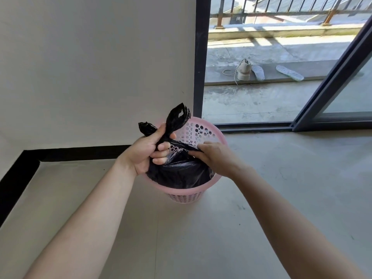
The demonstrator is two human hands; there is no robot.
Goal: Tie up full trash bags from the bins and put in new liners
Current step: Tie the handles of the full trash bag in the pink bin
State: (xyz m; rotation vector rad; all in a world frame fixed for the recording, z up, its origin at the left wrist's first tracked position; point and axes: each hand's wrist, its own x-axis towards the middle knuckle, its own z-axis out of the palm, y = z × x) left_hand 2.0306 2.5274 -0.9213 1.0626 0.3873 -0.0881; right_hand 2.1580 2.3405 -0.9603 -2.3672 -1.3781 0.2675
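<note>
- Seen from a camera on a person's head, looking down along two bare forearms that reach forward over a grey floor.
- The left hand (150,151) is closed in a fist around the gathered neck of a black trash bag (181,172); two twisted tails of plastic stick up above the knuckles, one toward the wall, one taller and looped.
- The right hand (214,158) sits just to the right of the left one, fingers curled and pinching a stretched strip of the same bag that runs across between the two hands.
- Directly beneath both hands stands a pink perforated bin (203,191). The body of the bag is inside it, filling the near half; the far inner wall of the bin shows bare holes beyond the fingers.
- Judged from this, the knot is partly formed: the tails are crossed and gripped, but the strip between the hands looks not yet pulled tight.
- What remains, as far as can be told: cinch the knot, lift the bag out, and fit a new liner. No fresh liner is visible anywhere around the hands.
- Past the hands, a plain wall (96,67) rises on the left; on the right an open sliding door (330,81) gives onto a sunlit balcony, where a shoe (244,70) and two insoles lie well away.
</note>
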